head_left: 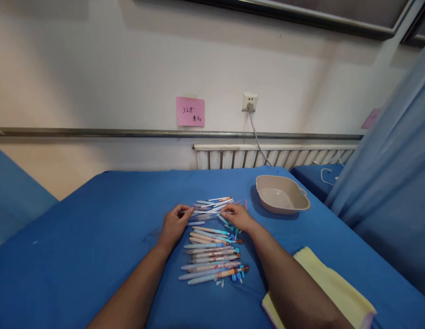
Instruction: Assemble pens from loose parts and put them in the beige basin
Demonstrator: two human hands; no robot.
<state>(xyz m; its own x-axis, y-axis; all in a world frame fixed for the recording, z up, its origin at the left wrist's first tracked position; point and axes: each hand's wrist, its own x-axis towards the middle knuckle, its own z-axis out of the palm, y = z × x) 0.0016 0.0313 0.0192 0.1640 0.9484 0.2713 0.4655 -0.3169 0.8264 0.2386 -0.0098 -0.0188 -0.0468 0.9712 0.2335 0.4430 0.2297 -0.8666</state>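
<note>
Centrally on the blue table cover [96, 228] lies a row of pens [212, 249]. The left hand [174, 225] and right hand [238, 217] touch its far end, fingers narrowed; whether they grip cannot be told. Bare cover spreads left. A beige dish [281, 194] sits near on the right, and a yellow cloth [333, 285] lies by the near edge.

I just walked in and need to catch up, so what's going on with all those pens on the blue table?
A person has both hands on a spread of pens on the blue table cover. The left hand and right hand touch the pens at its far end; whether they grip one is unclear. Small loose caps lie at the near end. A beige dish sits off to the right, a yellow cloth nearer.
</note>
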